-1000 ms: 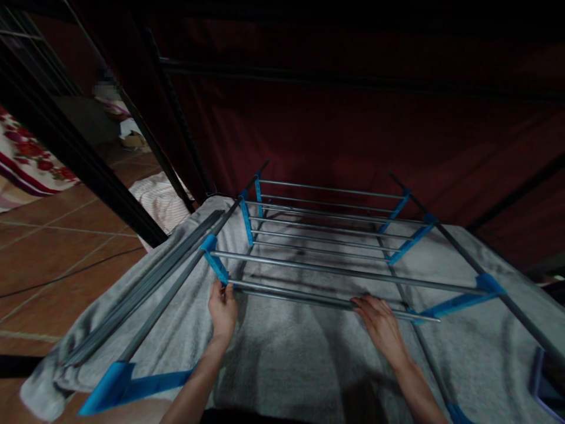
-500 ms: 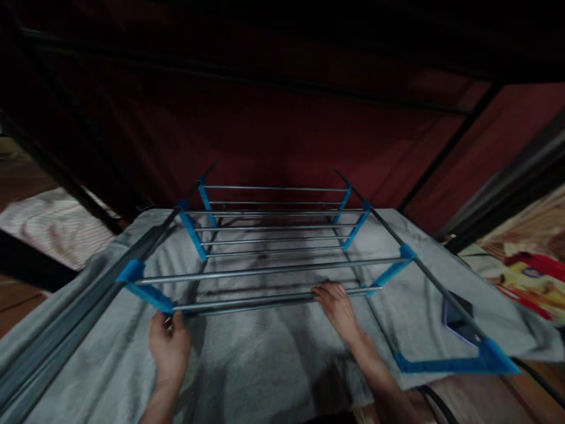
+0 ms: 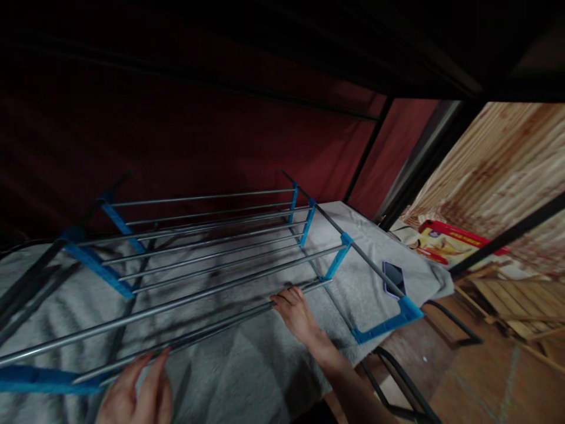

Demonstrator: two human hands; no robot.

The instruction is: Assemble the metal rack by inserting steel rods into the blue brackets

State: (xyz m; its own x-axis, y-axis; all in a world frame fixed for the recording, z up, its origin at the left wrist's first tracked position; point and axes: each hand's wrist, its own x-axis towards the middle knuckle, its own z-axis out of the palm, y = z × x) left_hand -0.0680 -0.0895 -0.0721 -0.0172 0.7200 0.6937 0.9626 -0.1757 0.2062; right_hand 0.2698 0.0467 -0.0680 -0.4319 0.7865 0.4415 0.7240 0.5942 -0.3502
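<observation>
A rack of metal tubes with blue plastic side brackets [image 3: 336,260] lies on a grey blanket [image 3: 220,380]. My right hand [image 3: 295,313] is closed around the near metal rods [image 3: 212,328], towards their right end. At the lower left, my left hand [image 3: 138,391] has its thumb and fingers closed on the same rods, close to the left blue bracket [image 3: 48,380]. The two near rods run almost side by side, and their right ends meet the right bracket. Nearest to me on the right side tube is another blue bracket [image 3: 388,321] with no rods across it.
A phone [image 3: 392,278] lies on the blanket beside the right side tube. Beyond the black metal frame [image 3: 441,153] are a red and yellow package [image 3: 454,242] and wooden slats [image 3: 516,306]. Dark red cloth [image 3: 212,147] hangs behind the rack.
The view has swung to the right, so the rack appears further left. My left hand has moved from the bracket corner onto the rods; my right hand stays on them.
</observation>
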